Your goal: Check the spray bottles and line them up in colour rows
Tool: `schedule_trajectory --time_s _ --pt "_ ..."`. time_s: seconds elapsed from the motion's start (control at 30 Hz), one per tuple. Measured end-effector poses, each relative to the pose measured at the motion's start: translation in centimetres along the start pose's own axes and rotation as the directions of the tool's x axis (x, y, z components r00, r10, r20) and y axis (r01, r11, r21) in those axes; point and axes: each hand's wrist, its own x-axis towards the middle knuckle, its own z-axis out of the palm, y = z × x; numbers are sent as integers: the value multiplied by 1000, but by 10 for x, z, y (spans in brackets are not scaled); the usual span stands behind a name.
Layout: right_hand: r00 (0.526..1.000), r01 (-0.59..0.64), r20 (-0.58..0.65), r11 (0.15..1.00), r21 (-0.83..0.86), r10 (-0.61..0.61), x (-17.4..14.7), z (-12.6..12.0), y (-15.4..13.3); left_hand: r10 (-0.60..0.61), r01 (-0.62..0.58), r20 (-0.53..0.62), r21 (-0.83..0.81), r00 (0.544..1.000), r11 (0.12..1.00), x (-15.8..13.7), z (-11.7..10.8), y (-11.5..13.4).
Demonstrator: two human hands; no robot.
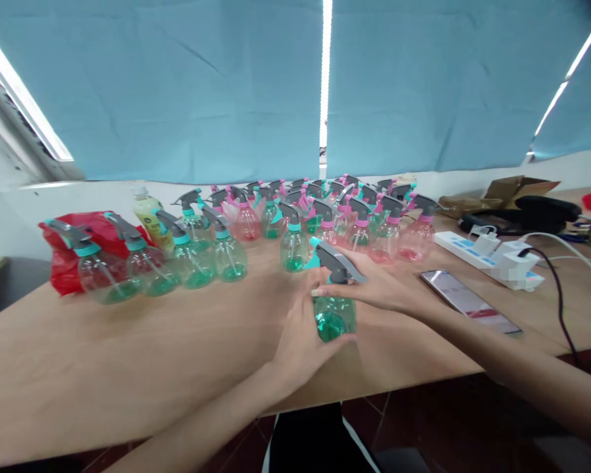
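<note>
A clear green spray bottle (335, 315) with a teal collar and a grey trigger head stands upright, slightly tilted, near the front of the table. My left hand (300, 328) wraps round its body from the left, thumb low across the near side. Around the collar just below the spray head, my right hand (369, 281) is closed from the right. Directly behind stands another green spray bottle (294, 249), apart from my fingers. Several green spray bottles form a row to the left, among them one (230, 259) at that row's right end.
Pink and green spray bottles crowd the back, including a pink one (417, 238). A red plastic bag (62, 263) and a yellowish bottle (150, 213) stand left. To the right are a phone (467, 299), a power strip (465, 253) with plugged chargers, cables, black headphones (546, 209) and a cardboard box (517, 187).
</note>
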Motion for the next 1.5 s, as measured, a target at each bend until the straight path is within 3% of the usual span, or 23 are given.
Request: schedule_trajectory --time_s 0.2,0.33,0.43,0.57,0.7,0.87,1.23,1.5 --pt "971 -153 -213 969 -193 110 -13 -3 24 22 -22 1 66 1000 998 13 15 0" --pt "955 -119 -287 982 -144 73 -5 -1 32 22 -25 41 75 999 997 22 17 -8" --pt "970 -12 -243 1000 20 16 14 2 26 -12 0 119 99 993 995 26 11 -19" --pt "980 76 -196 959 274 -22 38 8 29 -55 19 221 164 974 986 28 -5 -41" --pt "984 110 -170 921 373 -49 55 14 52 -23 -66 269 316 963 946 29 -23 -61" --pt "982 149 -165 911 385 -91 63 17 62 -63 -79 281 468 958 880 28 -30 -71" --pt "985 124 -155 935 334 -75 66 17 61 -68 -71 266 479 962 875 24 -25 -74" --pt "995 65 -88 953 296 -41 57 5 32 -80 -77 280 505 957 859 26 -25 -74"
